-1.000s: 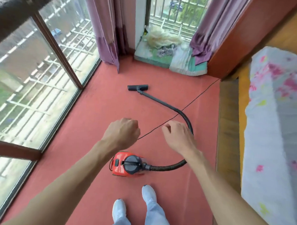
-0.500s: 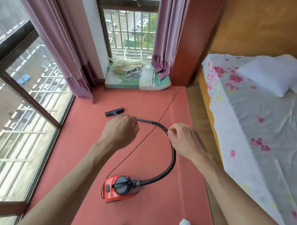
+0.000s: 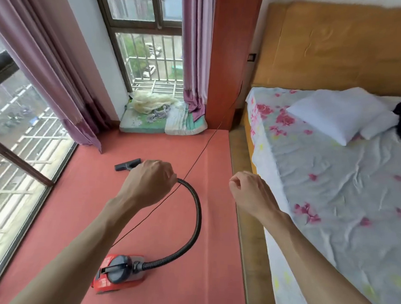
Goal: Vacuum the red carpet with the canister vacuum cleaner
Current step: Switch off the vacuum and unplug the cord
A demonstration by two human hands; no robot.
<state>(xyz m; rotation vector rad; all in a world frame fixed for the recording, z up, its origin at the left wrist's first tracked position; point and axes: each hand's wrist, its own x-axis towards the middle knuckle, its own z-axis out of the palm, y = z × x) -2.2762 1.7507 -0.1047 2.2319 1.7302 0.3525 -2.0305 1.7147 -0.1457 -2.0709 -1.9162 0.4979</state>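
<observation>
A red and black canister vacuum stands on the red carpet near my feet. Its black ribbed hose arcs up and left to a black floor nozzle lying on the carpet. A thin black power cord runs taut from the wall by the bed down towards the canister. My left hand hovers as a fist over the hose's far end, with the cord passing just beside its fingers. My right hand hangs loosely curled to the right, holding nothing I can see.
A bed with a floral sheet and white pillow fills the right side, edged by a wooden floor strip. Cushions and rags lie under the far window. Purple curtains and a glass wall bound the left.
My view has lifted from the floor towards the window and bed. My right hand has moved right, away from the cord. My left hand stays over the hose end.
</observation>
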